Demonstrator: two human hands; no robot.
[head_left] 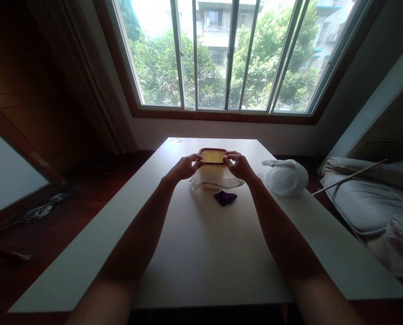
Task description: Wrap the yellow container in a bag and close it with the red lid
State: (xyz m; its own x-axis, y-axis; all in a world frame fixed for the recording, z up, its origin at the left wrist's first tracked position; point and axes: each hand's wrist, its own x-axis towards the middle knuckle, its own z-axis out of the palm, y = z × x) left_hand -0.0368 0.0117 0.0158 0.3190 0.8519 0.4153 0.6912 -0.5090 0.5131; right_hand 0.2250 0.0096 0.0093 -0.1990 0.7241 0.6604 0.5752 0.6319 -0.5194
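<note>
A small rectangular tray [213, 157] with a dark reddish rim and a yellow inside is at the far half of the white table [201, 253]. My left hand [187, 166] pinches its left edge between thumb and fingers. At the right edge, my right hand [237, 164] grips the rim in the same way. Just on the near side of the tray lies a crumpled see-through plastic bag [218, 183], partly between my hands. Closer to me is a folded dark purple cloth [225, 197]. Whether the tray touches the table is hard to tell.
A knotted white plastic bag [287, 177] stands on the table's right side. Beyond the far edge is a wide window [215, 67]. Cables [47, 205] lie on the floor at left. On the right, a wooden stick [350, 177] rests across pale bedding [367, 201].
</note>
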